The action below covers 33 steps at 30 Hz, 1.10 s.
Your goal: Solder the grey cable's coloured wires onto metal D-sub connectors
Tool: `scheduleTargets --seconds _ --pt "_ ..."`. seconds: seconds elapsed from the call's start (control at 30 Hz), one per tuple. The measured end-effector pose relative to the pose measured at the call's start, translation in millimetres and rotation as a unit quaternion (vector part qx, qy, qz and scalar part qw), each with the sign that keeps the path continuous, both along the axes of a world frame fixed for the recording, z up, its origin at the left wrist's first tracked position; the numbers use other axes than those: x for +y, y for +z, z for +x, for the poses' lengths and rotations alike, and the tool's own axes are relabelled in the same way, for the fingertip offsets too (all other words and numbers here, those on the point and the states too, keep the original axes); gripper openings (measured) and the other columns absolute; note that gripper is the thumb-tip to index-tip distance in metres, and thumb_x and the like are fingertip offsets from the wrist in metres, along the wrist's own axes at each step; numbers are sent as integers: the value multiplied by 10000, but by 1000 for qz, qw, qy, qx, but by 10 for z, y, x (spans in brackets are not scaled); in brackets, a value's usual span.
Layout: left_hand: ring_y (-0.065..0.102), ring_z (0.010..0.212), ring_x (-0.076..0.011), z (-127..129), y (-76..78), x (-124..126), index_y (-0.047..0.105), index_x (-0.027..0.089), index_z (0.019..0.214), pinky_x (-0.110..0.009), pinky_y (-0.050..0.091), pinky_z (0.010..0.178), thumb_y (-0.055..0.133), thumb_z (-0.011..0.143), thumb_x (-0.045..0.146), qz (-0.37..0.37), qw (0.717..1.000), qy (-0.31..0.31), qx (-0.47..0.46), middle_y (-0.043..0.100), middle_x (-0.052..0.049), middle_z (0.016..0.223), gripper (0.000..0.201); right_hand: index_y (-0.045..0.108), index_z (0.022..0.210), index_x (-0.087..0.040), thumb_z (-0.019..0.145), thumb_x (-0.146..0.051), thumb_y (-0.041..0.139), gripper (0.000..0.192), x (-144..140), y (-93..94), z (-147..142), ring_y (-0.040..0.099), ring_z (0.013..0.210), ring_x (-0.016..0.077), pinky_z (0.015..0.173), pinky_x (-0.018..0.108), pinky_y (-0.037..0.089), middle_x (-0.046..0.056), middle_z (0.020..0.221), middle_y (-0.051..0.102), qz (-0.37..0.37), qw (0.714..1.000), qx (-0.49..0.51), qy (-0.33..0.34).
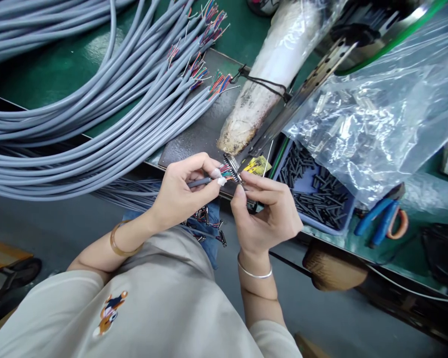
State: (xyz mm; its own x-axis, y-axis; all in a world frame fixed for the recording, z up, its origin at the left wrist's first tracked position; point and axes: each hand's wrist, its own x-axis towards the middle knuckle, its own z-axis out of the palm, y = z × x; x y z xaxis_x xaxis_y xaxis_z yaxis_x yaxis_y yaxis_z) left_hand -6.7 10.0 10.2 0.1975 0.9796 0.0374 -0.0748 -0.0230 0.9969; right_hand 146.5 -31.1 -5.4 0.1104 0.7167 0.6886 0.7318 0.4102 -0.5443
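Observation:
My left hand (188,186) is closed around the end of a grey cable (198,183), its thumb and fingertips pinching the fanned-out coloured wires (226,171). Those wires run to a small metal multi-pin connector (232,168). My right hand (267,209) grips the connector's right edge between thumb and fingers. Just beyond the connector is the burnt-looking tip of a plastic-wrapped white roll (235,132), tied with black cord. A yellow label (259,165) lies right behind my right fingers. Whether each wire is attached to a pin is too small to tell.
Thick bundles of grey cables (134,114) with stripped ends fill the left of the green bench. On the right are a blue bin (343,226) of short black tubes, a clear bag (388,119) of metal parts, and blue-handled pliers (375,219). Finished-looking connectors (205,216) hang near my lap.

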Motion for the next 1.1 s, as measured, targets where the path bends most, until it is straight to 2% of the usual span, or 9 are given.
scheduleTargets --seconds 0.1,0.3,0.43,0.67,0.97,1.1 --pt "659 756 -107 -2 7 -23 614 168 763 -176 507 599 723 829 218 7 1000 9 4 709 -42 855 137 618 849 -225 845 -115 760 179 0 30 -5 771 834 167 719 308 631 23 988 803 -7 1000 7 2" --pt "662 775 -121 9 -48 -60 603 183 795 -185 517 599 734 857 251 -10 999 34 13 674 -37 841 160 633 872 -237 856 -105 752 178 -8 28 -22 777 843 162 750 307 630 3 969 806 12 999 -40 -10" --pt "650 734 -113 7 -59 -66 616 180 800 -181 494 564 727 857 261 -21 1000 21 0 668 -28 803 149 630 873 -237 858 -104 752 181 -15 10 -13 777 823 163 721 307 625 -2 951 806 -1 1000 -25 -13" --pt "592 635 -84 12 -9 -58 636 166 772 -180 404 483 710 845 206 20 999 25 42 710 -45 830 111 628 871 -234 846 -109 770 191 -6 20 18 765 847 149 751 294 615 4 964 804 11 999 -45 -3" --pt "556 594 -63 14 -32 -46 629 168 797 -178 367 472 688 855 165 47 996 23 68 719 -35 849 83 643 861 -232 840 -114 785 185 41 14 14 762 844 149 759 304 616 -2 949 799 5 1000 -24 -6" --pt "461 510 -26 35 -18 -27 610 161 788 -171 310 433 675 849 142 72 995 27 66 715 -19 837 92 666 843 -223 817 -100 802 185 63 43 9 764 842 156 757 306 632 -1 945 797 4 1000 -9 -5"
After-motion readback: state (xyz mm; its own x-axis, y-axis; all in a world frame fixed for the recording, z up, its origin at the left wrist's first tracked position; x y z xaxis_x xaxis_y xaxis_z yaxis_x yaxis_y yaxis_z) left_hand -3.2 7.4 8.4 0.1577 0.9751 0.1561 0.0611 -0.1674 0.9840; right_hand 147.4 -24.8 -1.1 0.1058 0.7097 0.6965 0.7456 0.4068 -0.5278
